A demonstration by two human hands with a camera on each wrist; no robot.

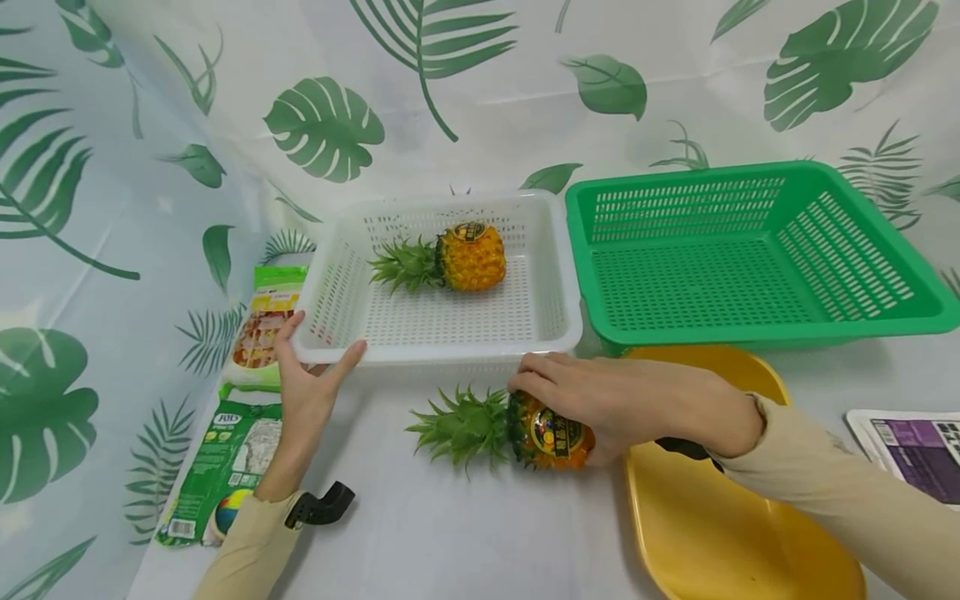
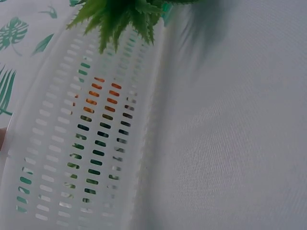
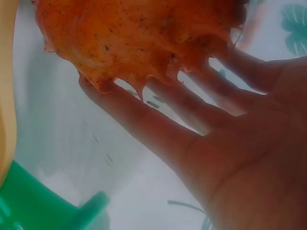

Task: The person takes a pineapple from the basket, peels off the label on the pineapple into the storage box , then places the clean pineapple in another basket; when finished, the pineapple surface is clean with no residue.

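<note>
A small pineapple (image 1: 551, 433) lies on its side on the white table, its leafy crown pointing left. My right hand (image 1: 592, 392) lies over the fruit's body with its fingers curled round it. In the right wrist view the orange fruit (image 3: 129, 38) rests against my fingers (image 3: 144, 124). My left hand (image 1: 307, 392) spans the front left corner of a white slotted basket (image 1: 442, 346), thumb along the front rim and straight fingers on the left side. A second pineapple (image 1: 468, 257) lies inside that basket. The left wrist view shows the basket wall (image 2: 57, 158) and a green crown (image 2: 120, 19).
A green slotted basket (image 1: 750, 333) stands to the right of the white one. A yellow tray (image 1: 720, 517) lies under my right forearm. Two food packets (image 1: 262, 325) (image 1: 225, 458) lie at the left and printed paper (image 1: 915, 446) at the right edge. Leaf-print sheeting backs the table.
</note>
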